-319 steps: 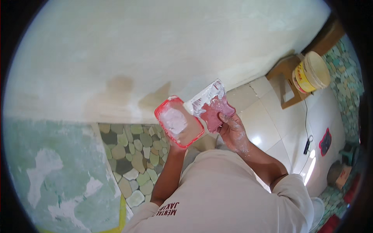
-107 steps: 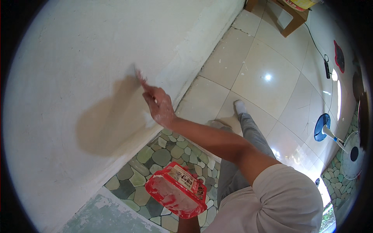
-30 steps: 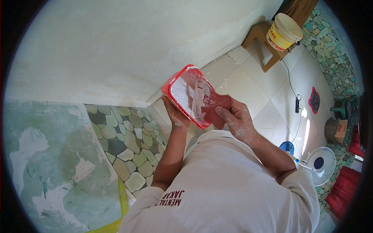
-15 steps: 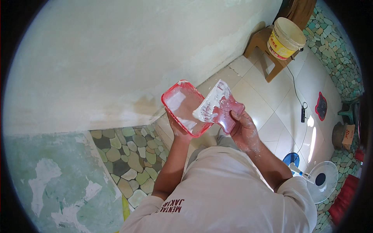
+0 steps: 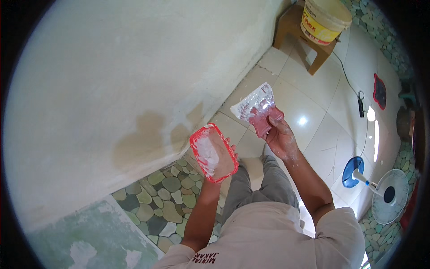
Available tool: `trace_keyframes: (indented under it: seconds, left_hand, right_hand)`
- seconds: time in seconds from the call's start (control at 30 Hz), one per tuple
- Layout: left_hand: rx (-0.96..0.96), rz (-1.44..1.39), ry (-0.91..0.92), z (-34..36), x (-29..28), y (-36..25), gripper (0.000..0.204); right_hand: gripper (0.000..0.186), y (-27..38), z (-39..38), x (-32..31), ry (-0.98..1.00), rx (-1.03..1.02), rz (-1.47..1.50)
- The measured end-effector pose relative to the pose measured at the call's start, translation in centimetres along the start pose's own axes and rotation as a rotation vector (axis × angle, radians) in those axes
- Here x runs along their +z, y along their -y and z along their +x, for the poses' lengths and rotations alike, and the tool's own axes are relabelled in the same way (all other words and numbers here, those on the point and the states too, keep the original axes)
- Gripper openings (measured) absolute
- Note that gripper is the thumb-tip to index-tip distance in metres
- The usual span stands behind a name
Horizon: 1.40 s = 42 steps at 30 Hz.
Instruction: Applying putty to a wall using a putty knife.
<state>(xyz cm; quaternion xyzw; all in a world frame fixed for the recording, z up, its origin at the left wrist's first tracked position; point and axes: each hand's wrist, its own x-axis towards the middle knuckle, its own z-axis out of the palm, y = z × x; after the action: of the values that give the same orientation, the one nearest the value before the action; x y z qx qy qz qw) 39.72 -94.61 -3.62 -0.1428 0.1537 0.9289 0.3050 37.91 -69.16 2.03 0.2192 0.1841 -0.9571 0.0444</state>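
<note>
My left hand (image 5: 229,145) grips a red-rimmed plastic tray (image 5: 225,157) from below and behind, so most of its fingers are hidden. White putty (image 5: 207,152) is smeared over the tray's inside, thickest toward the left. In my right hand (image 5: 282,136) is a red putty scraper (image 5: 263,117), held by its narrow end with the thumb on top. Its wide edge is coated in white putty and points up and left. The scraper is held above and to the right of the tray, apart from it. Putty specks dot my right wrist.
A pale wall (image 5: 112,80) rises at left, with green patchy wall (image 5: 85,237) below. A bucket (image 5: 324,22) sits on a brown stool (image 5: 293,31) at upper right. A cable with a black socket strip (image 5: 361,107) and a standing fan (image 5: 389,195) occupy the tiled floor at right.
The scraper has lifted off the tray, up and to the right. The tray has moved lower in view and turned more upright. My view has shifted, bringing my legs into sight.
</note>
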Motion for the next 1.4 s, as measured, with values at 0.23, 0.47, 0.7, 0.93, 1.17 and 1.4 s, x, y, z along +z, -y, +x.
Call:
trace_keyframes:
  seconds: [0.23,0.47,0.7,0.93,1.17,1.4]
  left_hand:
    - [-0.057,-0.188,-0.067,-0.8,-1.4,-3.9,0.069]
    - [-0.063,-0.114,-0.129,-4.4,-2.6,-7.4,0.078]
    - [0.018,0.003,-0.119,-6.8,-3.5,-10.9,0.08]
    - [0.015,-0.074,-0.072,-5.8,-2.0,-10.7,0.083]
    - [-0.07,-0.211,-0.033,-4.3,-0.3,-9.4,0.086]
    - [-0.113,-0.249,-0.059,-5.2,-1.0,-10.4,0.088]
  right_hand:
    - [0.034,-9.1,12.2,-8.3,-0.212,-0.115,-0.102]
    - [0.027,-19.4,28.6,-9.1,-0.382,-0.527,-0.151]
    - [0.025,-27.8,28.9,2.1,-0.308,-0.588,-0.828]
    - [0.029,-26.4,25.1,-5.0,-0.387,-0.402,-0.661]
    - [0.028,-20.9,35.3,-7.4,-0.52,-0.675,-0.665]
    - [0.028,-25.8,27.2,0.7,-0.247,-0.505,-0.962]
